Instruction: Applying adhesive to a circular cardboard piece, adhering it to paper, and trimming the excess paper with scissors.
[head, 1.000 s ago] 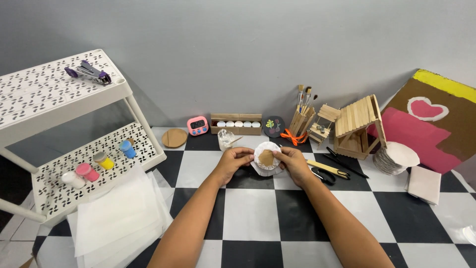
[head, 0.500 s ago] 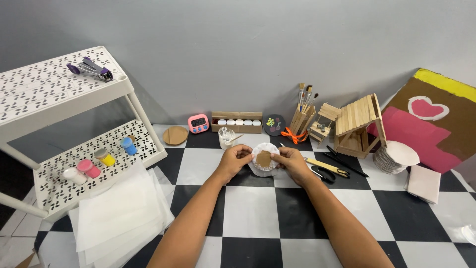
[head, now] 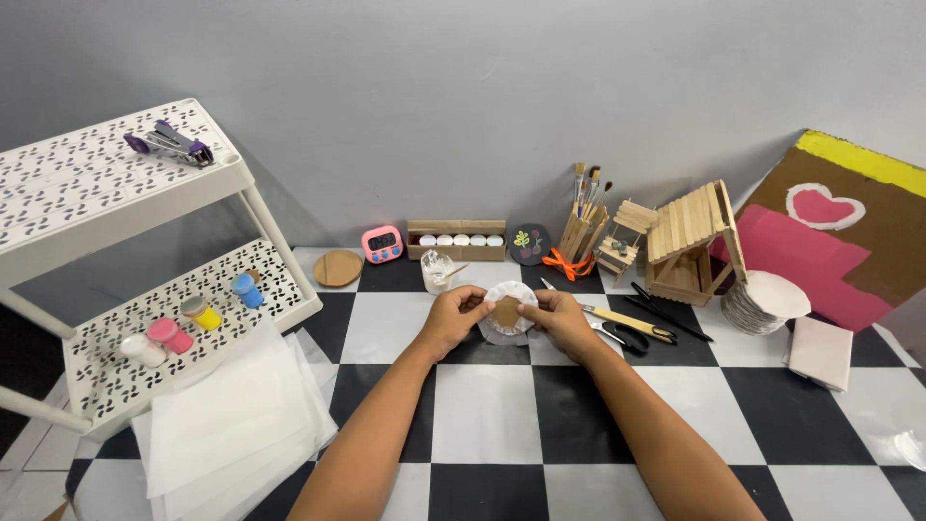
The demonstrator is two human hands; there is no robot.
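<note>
Your left hand (head: 451,316) and right hand (head: 561,316) meet over the checkered floor (head: 487,425), both pinching the rim of a white paper disc (head: 508,311) with a small brown round piece at its middle — left fingers on its left edge, right fingers on its right edge. The disc is held just above the tiles, in front of a small glass jar (head: 436,271).

Just right of your right hand lie black-handled scissors (head: 625,336) and a wooden stick (head: 622,321). Farther right, a stack of white paper rounds (head: 764,301) sits beside a popsicle-stick house (head: 687,241). A holder with brushes (head: 583,224) stands against the wall, next to a wooden tray of white pots (head: 456,239) and a pink timer (head: 382,243).

On your left — a white perforated rack (head: 125,193) with paint pots (head: 198,313) on the lower shelf and a purple stapler (head: 169,143) on top. White sheets (head: 231,415) lie on the floor by the rack.
</note>
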